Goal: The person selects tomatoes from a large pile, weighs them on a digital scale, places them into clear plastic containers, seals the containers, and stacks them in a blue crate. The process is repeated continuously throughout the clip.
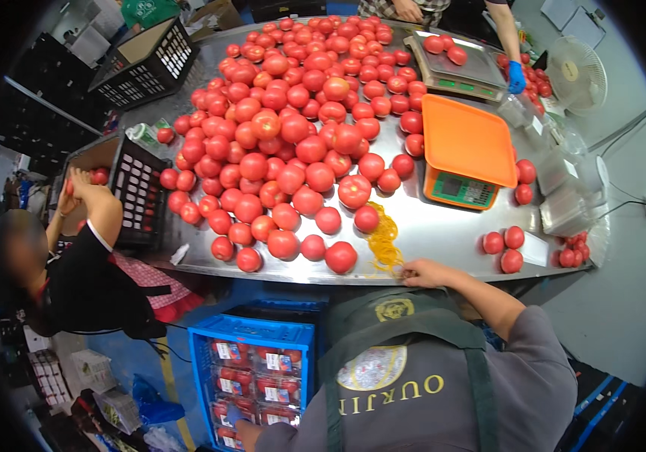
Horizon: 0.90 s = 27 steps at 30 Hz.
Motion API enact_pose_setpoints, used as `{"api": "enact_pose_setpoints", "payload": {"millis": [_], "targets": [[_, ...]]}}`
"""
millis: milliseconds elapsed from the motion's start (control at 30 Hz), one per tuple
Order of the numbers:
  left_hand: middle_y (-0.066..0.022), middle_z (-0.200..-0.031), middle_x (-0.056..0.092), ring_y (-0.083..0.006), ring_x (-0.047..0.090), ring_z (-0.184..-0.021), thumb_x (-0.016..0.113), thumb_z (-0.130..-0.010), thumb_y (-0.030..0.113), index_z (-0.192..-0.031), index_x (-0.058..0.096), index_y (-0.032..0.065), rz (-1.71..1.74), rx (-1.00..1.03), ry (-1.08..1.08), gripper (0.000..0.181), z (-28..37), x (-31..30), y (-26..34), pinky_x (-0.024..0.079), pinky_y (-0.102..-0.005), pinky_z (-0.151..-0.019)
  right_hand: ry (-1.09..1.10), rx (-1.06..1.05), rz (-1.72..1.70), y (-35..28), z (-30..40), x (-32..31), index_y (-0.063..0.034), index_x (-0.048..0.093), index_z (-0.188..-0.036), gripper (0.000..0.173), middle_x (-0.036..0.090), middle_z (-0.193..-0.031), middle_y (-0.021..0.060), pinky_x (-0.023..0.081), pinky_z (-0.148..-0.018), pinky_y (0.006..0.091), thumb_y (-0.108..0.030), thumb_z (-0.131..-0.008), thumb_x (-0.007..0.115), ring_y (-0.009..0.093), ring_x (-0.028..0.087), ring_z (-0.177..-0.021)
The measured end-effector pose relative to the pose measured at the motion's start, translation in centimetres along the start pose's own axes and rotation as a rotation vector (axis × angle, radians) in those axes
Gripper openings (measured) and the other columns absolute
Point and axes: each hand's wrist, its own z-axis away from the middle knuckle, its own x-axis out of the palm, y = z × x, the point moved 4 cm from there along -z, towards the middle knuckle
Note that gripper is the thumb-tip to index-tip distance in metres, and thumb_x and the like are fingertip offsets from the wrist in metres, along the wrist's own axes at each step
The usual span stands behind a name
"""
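My right hand [425,273], bare, is at the near edge of the metal table [458,237]. Its fingertips are drawn together on the end of a strip of loose yellow rubber bands [384,240]. Low on my other side, my left hand [236,416] wears a blue glove and rests against clear plastic packs of tomatoes [276,390] stacked in a blue crate [255,330]. Whether its fingers grip a pack cannot be told. A large heap of red tomatoes [294,130] spreads over the table beyond the bands.
An orange scale [469,141] and a steel scale [455,62] bearing tomatoes stand on the table. Empty clear plastic boxes [566,209] are stacked at right. Another person [80,271] reaches into a black crate [142,192]. A co-worker's blue-gloved hand [516,78] is at far right.
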Motion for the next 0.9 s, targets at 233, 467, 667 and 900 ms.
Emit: {"api": "enact_pose_setpoints", "payload": {"millis": [233, 467, 667, 900], "targets": [[-0.0195, -0.108, 0.069, -0.0317, 0.064, -0.096, 0.057, -0.092, 0.015, -0.107, 0.069, -0.0028, 0.468, 1.071, 0.285, 0.027, 10.7, -5.6, 22.9, 0.048, -0.0395, -0.089, 0.155, 0.171, -0.089, 1.8, 3.6, -1.7, -0.0037, 0.063, -0.108, 0.031, 0.069, -0.086, 0.0108, 0.052, -0.075, 0.0361, -0.023, -0.084, 0.068, 0.025, 0.065, -0.081], [-0.0137, -0.126, 0.056, -0.0278, 0.050, -0.122, 0.067, -0.085, 0.019, -0.127, 0.060, 0.0071, 0.768, 1.679, -0.613, 0.045, 48.7, -4.9, 47.7, 0.039, -0.0390, -0.105, 0.244, 0.125, -0.241, 3.3, 4.5, -1.3, -0.0041, 0.064, -0.107, 0.027, 0.067, -0.084, 0.0079, 0.051, -0.071, 0.0315, -0.018, -0.084, 0.069, 0.018, 0.063, -0.076], [-0.0204, -0.120, 0.053, -0.0390, 0.054, -0.105, 0.071, -0.078, 0.019, -0.127, 0.053, 0.0108, 0.581, 1.952, -0.249, 0.053, 58.4, 1.0, 58.5, 0.046, -0.0450, -0.090, 0.429, 0.242, -0.388, 3.9, 7.8, -3.3, -0.0009, 0.064, -0.106, 0.028, 0.065, -0.084, 0.0049, 0.050, -0.069, 0.0284, -0.015, -0.083, 0.070, 0.013, 0.059, -0.072], [-0.0194, -0.107, 0.058, -0.0366, 0.059, -0.098, 0.084, -0.063, 0.045, -0.109, 0.049, 0.0011, 0.530, 1.346, -0.272, 0.073, 57.7, 4.9, 58.7, 0.047, -0.0420, -0.085, 0.542, 0.292, -0.517, 8.8, 10.7, -2.8, 0.0010, 0.064, -0.108, 0.027, 0.066, -0.086, 0.0066, 0.050, -0.071, 0.0273, -0.013, -0.085, 0.067, 0.012, 0.060, -0.073]]}}
